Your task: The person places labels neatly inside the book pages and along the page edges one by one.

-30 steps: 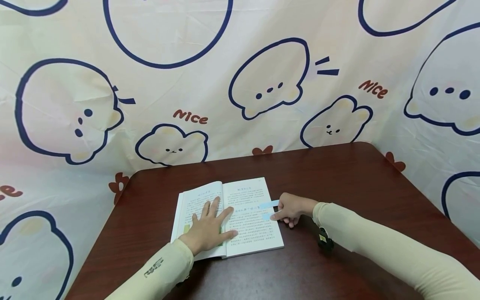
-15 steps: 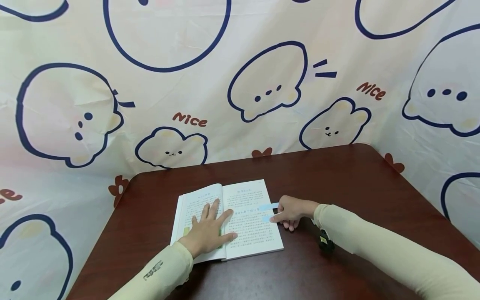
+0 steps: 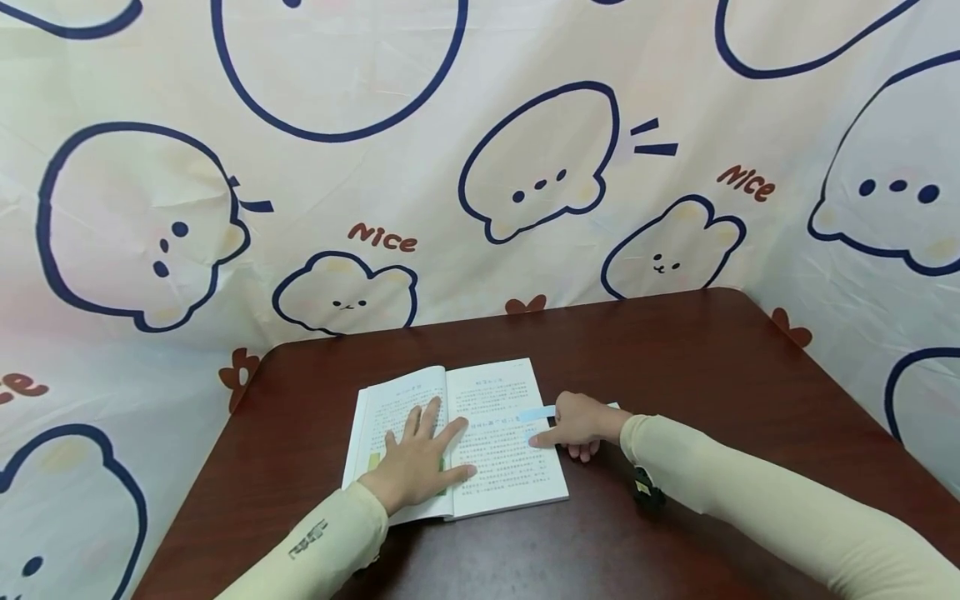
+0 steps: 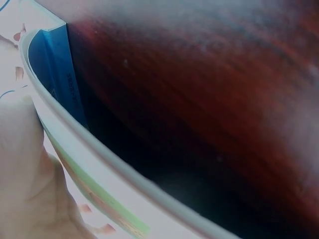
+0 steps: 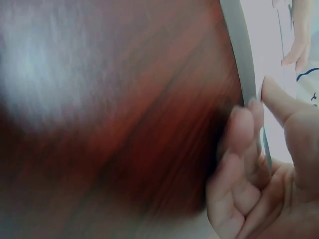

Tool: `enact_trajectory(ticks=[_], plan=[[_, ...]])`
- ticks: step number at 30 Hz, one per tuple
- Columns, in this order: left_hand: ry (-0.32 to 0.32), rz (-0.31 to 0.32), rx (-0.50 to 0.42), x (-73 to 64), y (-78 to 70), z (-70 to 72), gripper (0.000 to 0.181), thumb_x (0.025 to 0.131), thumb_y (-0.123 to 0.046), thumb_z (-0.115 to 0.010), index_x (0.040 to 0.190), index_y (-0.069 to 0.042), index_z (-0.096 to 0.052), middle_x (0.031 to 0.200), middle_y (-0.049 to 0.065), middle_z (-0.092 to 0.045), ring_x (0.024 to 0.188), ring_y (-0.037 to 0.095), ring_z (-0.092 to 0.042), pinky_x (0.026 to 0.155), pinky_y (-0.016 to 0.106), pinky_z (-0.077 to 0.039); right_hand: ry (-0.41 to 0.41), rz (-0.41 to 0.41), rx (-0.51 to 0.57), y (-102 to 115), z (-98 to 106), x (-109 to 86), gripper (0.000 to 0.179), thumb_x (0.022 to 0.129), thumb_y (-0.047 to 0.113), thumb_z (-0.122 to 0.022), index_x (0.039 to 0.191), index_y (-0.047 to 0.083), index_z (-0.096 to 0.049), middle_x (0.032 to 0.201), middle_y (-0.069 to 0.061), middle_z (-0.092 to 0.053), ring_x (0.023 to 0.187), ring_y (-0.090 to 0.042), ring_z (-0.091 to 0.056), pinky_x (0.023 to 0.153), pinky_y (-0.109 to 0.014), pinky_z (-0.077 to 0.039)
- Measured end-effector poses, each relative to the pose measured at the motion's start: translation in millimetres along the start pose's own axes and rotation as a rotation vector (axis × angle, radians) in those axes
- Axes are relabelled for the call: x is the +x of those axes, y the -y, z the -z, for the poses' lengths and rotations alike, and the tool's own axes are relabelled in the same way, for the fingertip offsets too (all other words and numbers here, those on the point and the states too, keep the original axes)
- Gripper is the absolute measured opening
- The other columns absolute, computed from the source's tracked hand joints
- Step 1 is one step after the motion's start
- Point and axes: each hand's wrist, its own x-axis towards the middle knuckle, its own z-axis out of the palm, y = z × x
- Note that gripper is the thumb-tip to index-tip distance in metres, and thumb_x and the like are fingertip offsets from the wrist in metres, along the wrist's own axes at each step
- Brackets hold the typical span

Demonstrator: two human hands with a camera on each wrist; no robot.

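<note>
your left hand on open book, fingers spread. your right hand, fingers curled, by blue strip; can't tell if pinching.

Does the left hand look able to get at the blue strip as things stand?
Probably yes: the left hand is spread on the book, with only printed page between it and the blue strip; the right hand covers the strip's outer part.

Book on table | left hand across both pages | right hand, strip at right edge | cloth behind
</note>
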Motion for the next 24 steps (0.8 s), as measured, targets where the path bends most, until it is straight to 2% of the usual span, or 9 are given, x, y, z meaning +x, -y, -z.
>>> enact_trajectory(ticks=[5, 12, 24], plan=[[-0.008, -0.001, 0.0, 0.1, -0.1, 1.6, 0.075, 0.093, -0.066, -0.057, 0.156, -0.029, -0.039, 0.17, 0.018, -0.011, 0.154, 0.05, -0.014, 0.105, 0.084, -0.022, -0.029, 0.0, -0.024, 3.3, -0.5, -2.2, 0.054, 0.086, 0.049, -0.077, 0.053, 0.011, -0.057, 0.045, 0.0, -0.053, 0.038, -0.011, -0.052, 0.041, -0.023, -0.045], [-0.002, 0.01, 0.006, 0.4, -1.0, 1.6, 0.076, 0.092, -0.067, -0.057, 0.156, -0.03, -0.039, 0.17, 0.018, -0.011, 0.154, 0.05, -0.014, 0.106, 0.084, -0.022, -0.055, 0.009, -0.12, 7.6, -2.1, -4.4, 0.055, 0.084, 0.059, -0.074, 0.059, 0.012, -0.061, 0.046, -0.001, -0.055, 0.039, -0.013, -0.054, 0.042, -0.025, -0.045], [0.007, 0.015, 0.008, 0.4, -0.7, 0.7, 0.077, 0.092, -0.068, -0.057, 0.156, -0.03, -0.039, 0.17, 0.017, -0.011, 0.154, 0.05, -0.014, 0.106, 0.083, -0.022, -0.075, -0.036, -0.158, 10.4, -7.0, -1.3, 0.055, 0.082, 0.064, -0.073, 0.067, 0.012, -0.064, 0.048, -0.002, -0.056, 0.041, -0.015, -0.054, 0.043, -0.026, -0.046]])
